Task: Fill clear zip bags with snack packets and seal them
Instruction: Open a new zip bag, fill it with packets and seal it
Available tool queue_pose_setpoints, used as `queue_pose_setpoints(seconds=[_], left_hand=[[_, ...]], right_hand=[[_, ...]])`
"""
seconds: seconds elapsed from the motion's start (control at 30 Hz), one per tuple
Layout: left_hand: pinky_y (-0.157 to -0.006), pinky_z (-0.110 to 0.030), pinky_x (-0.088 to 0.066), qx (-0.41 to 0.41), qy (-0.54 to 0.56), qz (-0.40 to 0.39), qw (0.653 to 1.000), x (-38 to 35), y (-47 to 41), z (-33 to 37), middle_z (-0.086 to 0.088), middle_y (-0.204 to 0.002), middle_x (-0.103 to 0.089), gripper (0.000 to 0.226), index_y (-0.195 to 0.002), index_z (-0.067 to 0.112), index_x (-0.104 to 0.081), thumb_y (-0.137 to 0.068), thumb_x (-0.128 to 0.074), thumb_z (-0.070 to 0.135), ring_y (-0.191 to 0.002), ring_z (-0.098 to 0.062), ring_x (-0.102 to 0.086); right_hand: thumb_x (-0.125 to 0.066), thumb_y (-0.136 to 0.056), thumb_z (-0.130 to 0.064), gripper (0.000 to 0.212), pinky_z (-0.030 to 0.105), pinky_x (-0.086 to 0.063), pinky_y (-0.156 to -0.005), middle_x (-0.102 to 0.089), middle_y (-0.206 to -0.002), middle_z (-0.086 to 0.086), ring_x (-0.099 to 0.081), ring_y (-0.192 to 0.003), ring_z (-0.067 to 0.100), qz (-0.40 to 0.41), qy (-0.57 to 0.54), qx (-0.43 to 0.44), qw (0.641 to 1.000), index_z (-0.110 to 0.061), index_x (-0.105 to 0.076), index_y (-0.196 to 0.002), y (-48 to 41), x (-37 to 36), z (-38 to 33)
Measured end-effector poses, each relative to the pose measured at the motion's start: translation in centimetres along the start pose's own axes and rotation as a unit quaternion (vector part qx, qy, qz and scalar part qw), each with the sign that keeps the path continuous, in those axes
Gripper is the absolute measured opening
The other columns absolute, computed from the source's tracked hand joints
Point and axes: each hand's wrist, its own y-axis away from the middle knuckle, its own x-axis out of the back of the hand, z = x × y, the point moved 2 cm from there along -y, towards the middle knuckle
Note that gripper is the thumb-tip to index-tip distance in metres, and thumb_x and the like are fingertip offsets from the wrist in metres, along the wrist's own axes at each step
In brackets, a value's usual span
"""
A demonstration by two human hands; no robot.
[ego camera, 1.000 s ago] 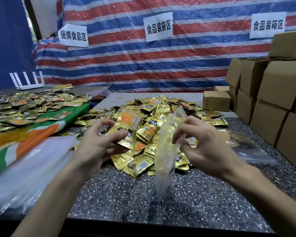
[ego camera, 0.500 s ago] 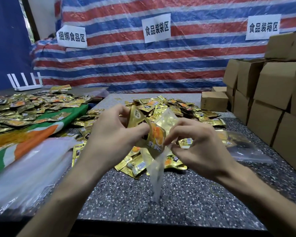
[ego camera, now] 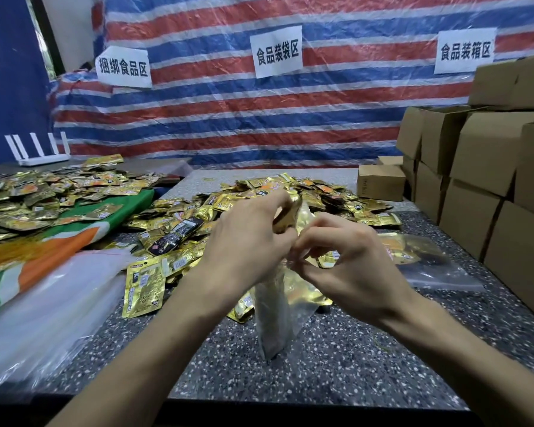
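Both hands have come together since a moment ago, and the gold packet has gone up to the mouth of the bag. Nearest to me, the clear zip bag (ego camera: 273,322) hangs down from the hands, and its bottom tip is close to the speckled counter (ego camera: 367,359). It is thin, see-through and floppy. Some gold shows through it, but I cannot tell if that is inside or behind.

Above it, the left hand (ego camera: 247,241) has its grip curled round one snack packet (ego camera: 285,218) and pokes it in at the top. The right hand (ego camera: 349,266) has its grip pinched on the bag's top edge. So this bag looks only just begun, and it is not zipped yet.

Just behind is a big pile of packets (ego camera: 321,195), shiny and crinkly, waiting to go in. To the right lies one filled bag (ego camera: 420,254); I cannot tell if it is sealed. Brown boxes (ego camera: 490,167) stand at the far right.
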Motion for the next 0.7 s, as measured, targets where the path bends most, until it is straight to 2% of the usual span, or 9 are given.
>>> queue_pose_setpoints(seconds=[0.07,0.13,0.3,0.37,0.43,0.5,0.53,0.6,0.7], left_hand=[[-0.069,-0.040,-0.051,0.023,0.085,-0.062,0.994,-0.2,-0.5,-0.6,0.000,-0.078,-0.064,0.016,-0.091,0.020,-0.062,-0.084,-0.069,0.033,-0.076,-0.024,-0.059],[-0.068,-0.041,-0.046,0.022,0.120,-0.079,0.989,-0.5,-0.8,-0.8,0.000,-0.075,-0.060,0.019,-0.084,0.016,-0.060,-0.084,-0.069,0.032,-0.071,-0.022,-0.053],[-0.069,-0.044,-0.050,0.022,0.112,-0.131,0.985,-0.9,-1.4,-0.9,-0.004,-0.079,-0.067,0.028,-0.085,0.017,-0.066,-0.085,-0.068,0.044,-0.073,-0.024,-0.059],[-0.075,-0.041,-0.051,0.025,0.084,-0.165,0.982,-1.2,-1.6,-0.7,-0.006,-0.085,-0.069,0.032,-0.090,0.015,-0.068,-0.092,-0.061,0.046,-0.080,-0.026,-0.063],[-0.082,-0.041,-0.052,0.019,0.107,-0.199,0.974,-1.3,-1.5,-0.4,-0.008,-0.091,-0.071,0.048,-0.089,0.015,-0.069,-0.098,-0.043,0.055,-0.088,-0.025,-0.066],[-0.082,-0.039,-0.050,0.009,0.150,-0.228,0.962,-0.8,-1.0,-0.4,-0.004,-0.092,-0.071,0.064,-0.082,0.019,-0.067,-0.094,-0.028,0.069,-0.091,-0.020,-0.065],[-0.083,-0.038,-0.050,-0.005,0.150,-0.238,0.960,-0.5,-0.6,-0.7,-0.001,-0.094,-0.071,0.067,-0.082,0.021,-0.067,-0.091,-0.028,0.075,-0.093,-0.017,-0.065],[-0.085,-0.038,-0.052,-0.047,0.125,-0.242,0.961,0.2,0.1,-1.7,0.004,-0.102,-0.071,0.056,-0.086,0.023,-0.069,-0.084,-0.049,0.076,-0.099,-0.012,-0.065],[-0.079,-0.021,-0.046,-0.086,0.123,-0.199,0.968,0.9,0.6,-2.9,0.009,-0.108,-0.067,0.024,-0.082,0.022,-0.072,-0.084,-0.069,0.046,-0.099,-0.001,-0.060]], right_hand=[[-0.073,-0.071,-0.002,0.013,0.033,-0.052,-0.066,-0.066,-0.082,0.001,-0.064,-0.074,0.011,0.007,-0.002,0.005,1.000,-0.013,-0.073,-0.077,0.0,0.1,-0.1],[-0.070,-0.068,-0.003,0.015,0.031,-0.051,-0.065,-0.066,-0.081,0.001,-0.064,-0.074,0.011,0.012,-0.005,0.006,1.000,-0.014,-0.074,-0.077,0.0,0.2,-0.1],[-0.077,-0.070,0.003,0.015,0.035,-0.051,-0.065,-0.067,-0.082,0.003,-0.065,-0.075,0.015,0.018,0.005,0.015,1.000,-0.010,-0.076,-0.079,0.0,0.3,0.1],[-0.080,-0.069,0.005,0.018,0.034,-0.052,-0.066,-0.068,-0.083,0.002,-0.065,-0.074,0.014,0.029,0.015,0.017,0.999,-0.010,-0.076,-0.079,0.2,0.5,0.1],[-0.080,-0.069,0.005,0.019,0.031,-0.052,-0.066,-0.067,-0.083,0.000,-0.063,-0.074,0.012,0.052,0.035,0.022,0.998,-0.011,-0.076,-0.078,0.3,0.7,0.1],[-0.081,-0.070,0.005,0.017,0.026,-0.050,-0.063,-0.066,-0.081,-0.001,-0.061,-0.070,0.009,0.075,0.057,0.026,0.995,-0.010,-0.075,-0.075,0.4,1.0,0.2],[-0.081,-0.071,0.005,0.018,0.024,-0.049,-0.062,-0.066,-0.080,-0.001,-0.060,-0.068,0.008,0.080,0.070,0.023,0.994,-0.010,-0.074,-0.074,0.5,1.2,0.3],[-0.083,-0.072,0.003,0.017,0.025,-0.051,-0.060,-0.065,-0.079,-0.001,-0.061,-0.066,0.010,0.075,0.092,-0.001,0.993,-0.011,-0.074,-0.074,0.8,1.3,0.7],[-0.083,-0.076,-0.005,0.011,0.034,-0.052,-0.056,-0.065,-0.080,-0.001,-0.058,-0.062,0.011,0.072,0.107,-0.037,0.991,-0.013,-0.076,-0.078,1.5,1.7,1.2]])
